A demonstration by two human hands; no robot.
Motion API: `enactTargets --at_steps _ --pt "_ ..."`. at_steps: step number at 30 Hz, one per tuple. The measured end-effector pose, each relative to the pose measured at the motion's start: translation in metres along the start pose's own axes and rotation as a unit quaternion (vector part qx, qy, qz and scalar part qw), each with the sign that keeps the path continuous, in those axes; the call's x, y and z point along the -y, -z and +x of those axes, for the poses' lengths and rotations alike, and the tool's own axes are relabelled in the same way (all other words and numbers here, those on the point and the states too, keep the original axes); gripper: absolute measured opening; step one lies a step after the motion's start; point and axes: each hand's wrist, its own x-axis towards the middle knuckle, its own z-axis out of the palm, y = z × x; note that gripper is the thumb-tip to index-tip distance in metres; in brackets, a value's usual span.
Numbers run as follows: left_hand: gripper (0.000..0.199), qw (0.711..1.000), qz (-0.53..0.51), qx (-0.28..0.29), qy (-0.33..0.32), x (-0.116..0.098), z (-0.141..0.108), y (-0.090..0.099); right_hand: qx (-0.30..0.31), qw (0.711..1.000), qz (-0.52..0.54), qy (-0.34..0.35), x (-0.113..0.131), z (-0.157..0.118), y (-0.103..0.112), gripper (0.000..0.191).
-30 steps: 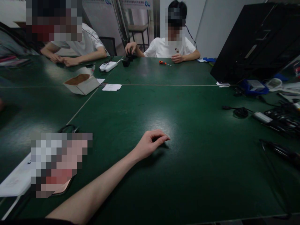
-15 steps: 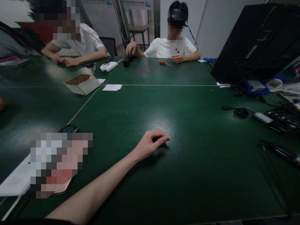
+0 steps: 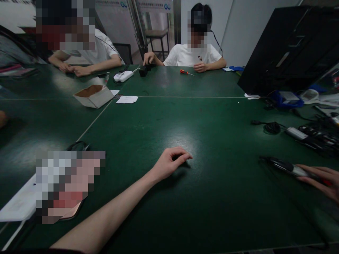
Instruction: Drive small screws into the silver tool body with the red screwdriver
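My left hand [image 3: 173, 161] rests on the green table [image 3: 212, 211], its fingers curved and the thumb tip meeting them. Nothing shows in the small gap inside that curl. At the right edge my right hand [image 3: 321, 180], partly cut off by the frame, has its fingers around what looks like a corded electric screwdriver [image 3: 283, 166]. This tool is long and slim, black with a silver-grey section and a bit of red near the palm. Its far end points left, and a thin dark cord [image 3: 293, 201] curves from it toward the table's front edge.
Phones [image 3: 71, 187] and a white device [image 3: 18, 201] lie at left. Farther back are an open box [image 3: 96, 98], paper [image 3: 127, 100] and an orange screwdriver [image 3: 184, 71]. Black cables [image 3: 317, 137] and a large black case [image 3: 288, 49] occupy the right. Two people sit opposite.
My right hand has come into view at the right edge, holding the electric screwdriver, which has shifted left across the table. My left hand has stayed in place.
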Motion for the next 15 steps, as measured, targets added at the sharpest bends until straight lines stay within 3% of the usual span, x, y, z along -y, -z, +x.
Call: enactTargets --at_steps 2,6,11,15 --pt "0.031 1.000 0.003 -0.003 0.003 0.000 0.000 -0.001 0.020 0.999 0.011 0.042 0.039 0.011 0.002 0.066" --pt "0.031 1.000 0.010 -0.019 -0.003 -0.001 -0.001 -0.002 0.027 0.986 0.008 0.162 0.105 0.030 -0.005 0.061" --pt "0.025 0.997 0.043 -0.049 -0.029 -0.002 0.000 0.006 0.096 0.962 -0.001 0.254 0.186 0.048 -0.013 0.038" --pt "0.024 0.995 0.079 -0.051 -0.036 -0.006 0.001 0.020 0.132 0.941 -0.015 0.310 0.247 0.058 -0.012 0.032"
